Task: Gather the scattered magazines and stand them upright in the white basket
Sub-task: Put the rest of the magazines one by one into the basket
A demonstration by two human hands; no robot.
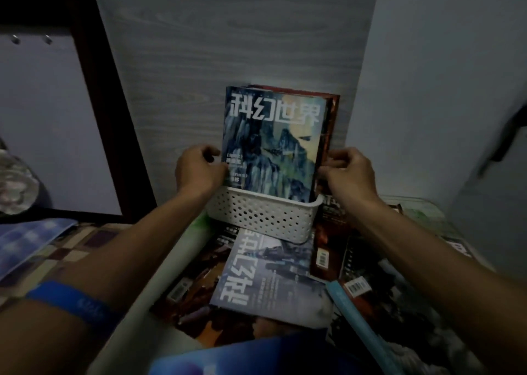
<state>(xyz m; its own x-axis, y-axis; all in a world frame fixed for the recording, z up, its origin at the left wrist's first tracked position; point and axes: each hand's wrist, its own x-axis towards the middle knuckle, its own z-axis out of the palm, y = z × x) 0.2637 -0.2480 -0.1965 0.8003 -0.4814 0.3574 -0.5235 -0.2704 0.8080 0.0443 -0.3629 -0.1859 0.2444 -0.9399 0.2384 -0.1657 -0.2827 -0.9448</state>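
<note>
Dim, bluish, soft-focus view; murky dark corners, wide-angle bending at edges.

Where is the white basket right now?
In the head view, the white basket sits centre frame against the wood-grain panel, between both hands, holding upright magazines, with loose magazines in front.

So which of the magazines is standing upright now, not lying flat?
The magazine with the blue-green mountain cover, standing in the white basket between both hands. The grey-blue magazine before the basket lies flat.
</note>
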